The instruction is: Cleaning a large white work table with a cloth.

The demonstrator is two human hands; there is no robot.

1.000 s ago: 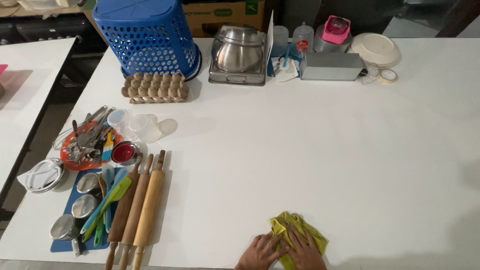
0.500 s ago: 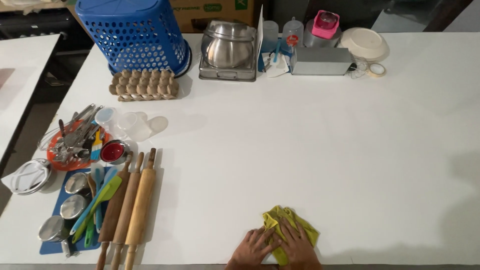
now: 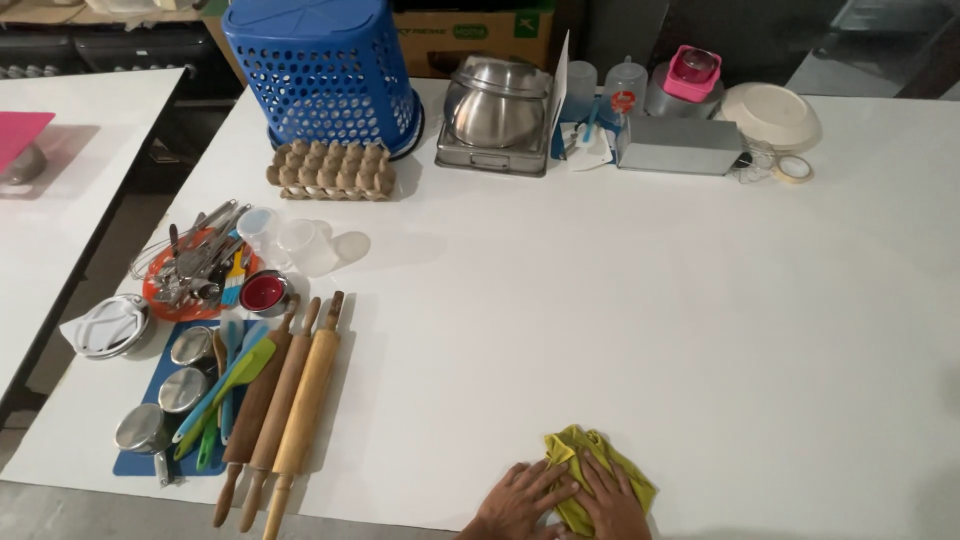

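1. Both hands are down at about 6 o'clock on the white table (image 3: 620,300), right at the near edge, sitting on a bunched-up yellow cloth (image 3: 572,450). Palms down on top looks like the way you'd pin a rag flat so it doesn't slide.
2. Left hand (image 3: 520,500): fingers spread out a bit and laid flat, tips on the left part of the cloth. Not pinching anything, more pressing.
3. Right hand (image 3: 610,500): fingers fairly straight and close together, lying over the middle of the cloth. Can't tell whether the thumb is tucked under.
4. Everything else is parked well away from the hands. Three wooden rolling pins (image 3: 285,400) lie side by side at roughly 9 o'clock, next to a blue mat (image 3: 140,463) with steel cups and spatulas.
5. Up at 11 o'clock there's an upturned blue basket (image 3: 320,70) with an egg carton (image 3: 330,170) just in front; a steel bowl (image 3: 497,105) in a tray sits near 12.
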